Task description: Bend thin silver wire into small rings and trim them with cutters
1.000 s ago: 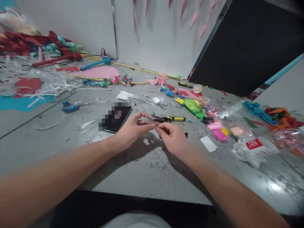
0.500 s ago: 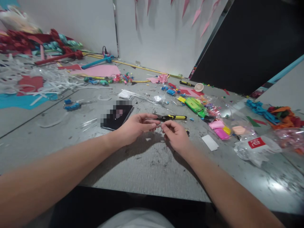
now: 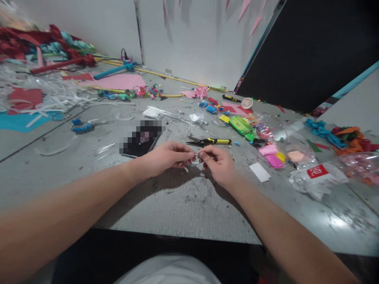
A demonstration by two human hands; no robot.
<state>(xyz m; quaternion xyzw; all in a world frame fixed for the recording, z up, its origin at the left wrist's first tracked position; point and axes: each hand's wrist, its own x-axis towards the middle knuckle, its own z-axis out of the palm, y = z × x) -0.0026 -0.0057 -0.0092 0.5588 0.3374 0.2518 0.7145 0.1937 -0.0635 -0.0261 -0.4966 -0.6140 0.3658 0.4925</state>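
Clear bag: I see a crumpled clear bag right of centre; a peach lump shows through its plastic. Pink packs and a yellow pack sit at its left edge; inside or just against it, can't tell.
Green pack: green pack up-left of those, near the bag.
Bag with red label: clear, crumpled, lying flat at lower right of the frame; contents not readable.
Far-right bag: clear bag at the right edge of the frame, pinkish and orange bits showing through.
Round dish: small pale dish, upper right of centre, tilted; contents too small to tell.
Left hand: my left hand comes in from lower left, palm inward, thumb and fingers pinched on thin wire.
Right hand: my right hand comes from lower right, fingers curled, thumb and forefinger pinching the same wire; fingertips near the left ones.
Thin wire: mid-frame, between both hands, a shiny bent strand raised over the table; exact shape blurred.
Pliers: yellow-and-black pliers just beyond the hands.
Black device: dark flat thing, partly pixelated, left of the pliers.
White card: card right of my right hand.
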